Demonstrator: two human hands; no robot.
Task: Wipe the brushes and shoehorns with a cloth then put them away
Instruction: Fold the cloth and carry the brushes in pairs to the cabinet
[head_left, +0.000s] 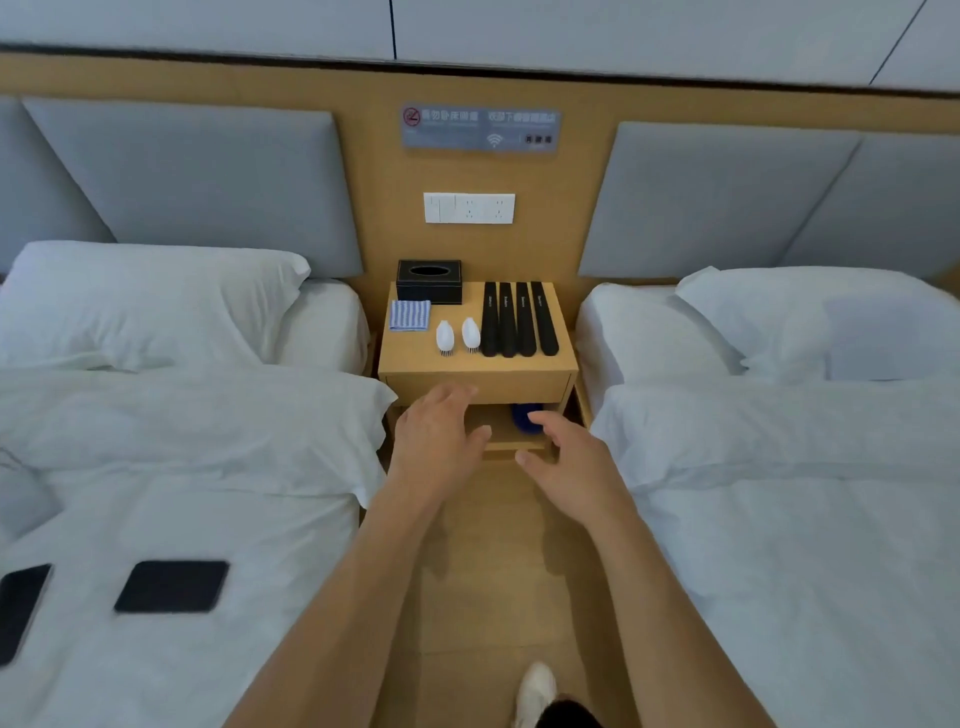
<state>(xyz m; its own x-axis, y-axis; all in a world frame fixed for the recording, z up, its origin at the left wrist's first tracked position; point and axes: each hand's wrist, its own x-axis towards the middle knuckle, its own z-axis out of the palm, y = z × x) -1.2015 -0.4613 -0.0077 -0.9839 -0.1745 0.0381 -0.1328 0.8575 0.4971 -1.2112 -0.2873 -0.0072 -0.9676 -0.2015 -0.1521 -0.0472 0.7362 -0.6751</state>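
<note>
On the nightstand (415, 358) between the two beds, everything looks untouched from the head view: folded striped cloth (410, 315) at the left in front of the tissue box (429, 280), two white brushes (457, 335) side by side mid-top, four black shoehorns (519, 318) lined up to their right. Judging by that layout, wiping hasn't started and nothing is put away; whole task remains. Both my arms are stretched toward the nightstand front. Left hand (436, 436) is spread loosely, fingers relaxed, holding nothing, in front of the drawer face; can't tell if it touches. Right hand (566, 457) is likewise spread and empty, level with the lower shelf, where something blue (524, 415) sits partly hidden behind my fingers. Neither hand is near the cloth.
</note>
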